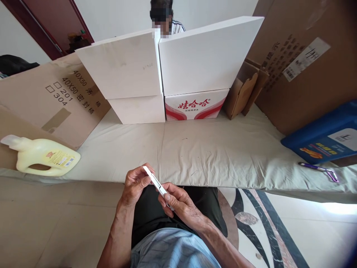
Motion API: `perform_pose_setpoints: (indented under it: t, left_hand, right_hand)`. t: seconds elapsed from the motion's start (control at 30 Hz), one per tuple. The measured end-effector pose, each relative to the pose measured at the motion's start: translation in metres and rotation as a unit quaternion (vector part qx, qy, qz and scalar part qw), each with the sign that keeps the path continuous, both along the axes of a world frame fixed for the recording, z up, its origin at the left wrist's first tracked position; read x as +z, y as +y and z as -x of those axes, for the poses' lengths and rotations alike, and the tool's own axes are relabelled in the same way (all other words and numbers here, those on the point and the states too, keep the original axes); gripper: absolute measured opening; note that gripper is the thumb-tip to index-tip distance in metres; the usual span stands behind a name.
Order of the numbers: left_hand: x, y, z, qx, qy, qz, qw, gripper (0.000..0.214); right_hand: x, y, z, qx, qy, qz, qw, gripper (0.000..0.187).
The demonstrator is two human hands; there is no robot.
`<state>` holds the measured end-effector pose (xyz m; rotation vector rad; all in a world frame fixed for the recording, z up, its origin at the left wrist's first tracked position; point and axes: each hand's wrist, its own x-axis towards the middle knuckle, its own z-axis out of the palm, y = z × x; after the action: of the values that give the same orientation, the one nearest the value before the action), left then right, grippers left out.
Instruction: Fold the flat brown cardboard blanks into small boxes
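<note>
A slim white utility knife (156, 183) is held slantwise above my lap, with a narrow slot and a dark ridged strip along its upper face. The thumb and fingers of my left hand (136, 185) pinch its far upper end. My right hand (178, 203) grips the near lower end, thumb on top. Part of that lower end is hidden under the right thumb and fingers. Both hands are just in front of the edge of the cloth-covered table (139, 149), over my dark trousers.
A yellow detergent bottle (52, 156) lies at left by a cardboard box (52, 100). White boards (125, 67) and a red-and-white carton (195, 106) stand at the back. A blue jug (326, 134) and purple razor (318, 168) lie right. Another person (178, 26) is behind the boards.
</note>
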<state>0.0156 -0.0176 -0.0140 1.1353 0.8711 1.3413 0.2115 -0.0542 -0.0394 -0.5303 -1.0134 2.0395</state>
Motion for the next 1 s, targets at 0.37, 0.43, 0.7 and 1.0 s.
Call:
perform_pose_setpoints:
  t: [0.37,0.43,0.7,1.0]
  left_hand:
    - [-0.005,0.001,-0.002,-0.035,0.017,-0.008,0.999,0.034]
    - [-0.006,0.001,-0.003,-0.038,0.012,-0.011,0.999,0.032]
    - [-0.005,0.005,-0.009,-0.031,0.014,-0.010,0.999,0.033]
    - [-0.011,0.011,-0.001,0.012,-0.001,-0.026,1.000,0.039]
  right_hand:
    - [-0.009,-0.001,0.001,-0.021,0.004,0.016,1.000,0.048]
    - [-0.009,-0.001,-0.001,-0.021,-0.001,0.005,1.000,0.047]
    - [-0.010,0.002,-0.007,-0.096,-0.183,-0.118,0.971,0.044]
    - [0.003,0.021,-0.011,-0.070,-0.247,-0.151,0.954,0.049]
